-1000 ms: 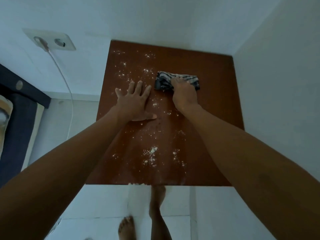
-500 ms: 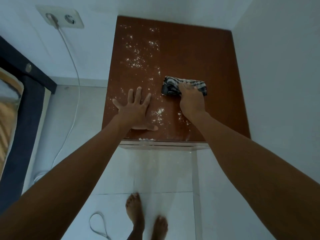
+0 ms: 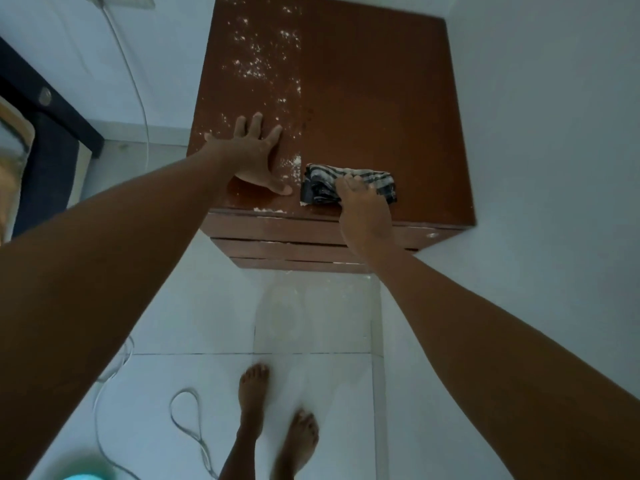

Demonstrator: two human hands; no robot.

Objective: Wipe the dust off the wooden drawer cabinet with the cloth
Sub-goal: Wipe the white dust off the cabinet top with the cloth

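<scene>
The wooden drawer cabinet (image 3: 374, 109) stands in a white corner, its brown top seen from above. White dust (image 3: 258, 60) speckles the left strip of the top; the right part looks wiped. A folded dark striped cloth (image 3: 320, 187) lies near the front edge. My right hand (image 3: 363, 211) presses on the cloth's near side with fingers curled over it. My left hand (image 3: 254, 152) rests flat on the top beside the cloth, fingers spread, holding nothing. A small heap of dust (image 3: 268, 210) sits at the front lip.
Walls close in behind and to the right of the cabinet. A wall socket (image 3: 136, 0) with a white cable (image 3: 138, 95) hangs at the left. A dark bed frame (image 3: 52, 133) is far left. My bare feet (image 3: 277, 420) stand on white tiles with a cable loop (image 3: 187, 417).
My right hand has dragged the cloth toward the front edge, clearing the dust there. My left hand stays flat. The view has tilted down, showing the drawer fronts and more floor.
</scene>
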